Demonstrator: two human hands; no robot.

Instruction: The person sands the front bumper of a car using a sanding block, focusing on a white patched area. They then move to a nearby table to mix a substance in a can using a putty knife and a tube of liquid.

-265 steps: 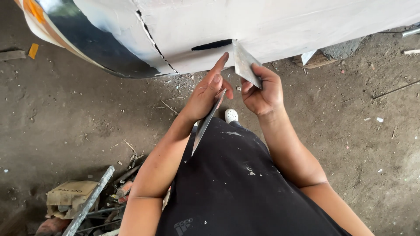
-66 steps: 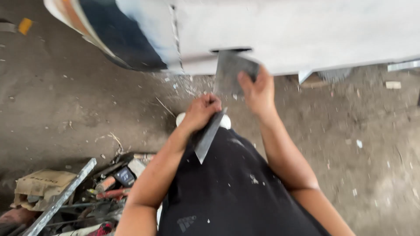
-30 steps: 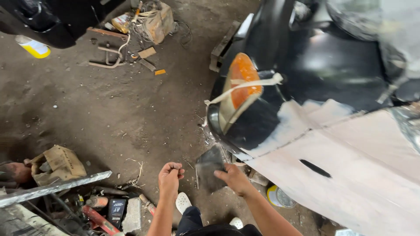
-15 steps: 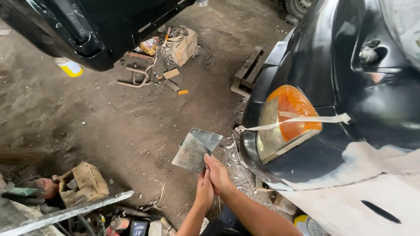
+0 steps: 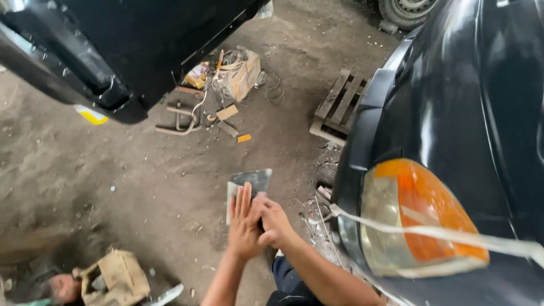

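The metal plate sits flat between my two hands, held out in front of me above the dirt floor, its upper edge and one corner standing clear of my fingertips. My left hand lies open against the near face, fingers straight and together, so the palm backs the sheet and keeps it from tipping. My right hand is curled at the plate's lower right corner, fingers folded in; it seems to pinch the edge there, though the left hand hides the exact contact. Holding it this way keeps the broad face turned up toward me.

Just right of my grip a pale strip of tape runs across the orange lamp of the dark car, apparently holding the lamp in place. Low and left of my hands lies a tan bag on the ground. Farther out, beyond the plate, a wooden pallet leans against the car's nose, and a cardboard box with wires and scraps sits under the black body panel that hangs over the far left.
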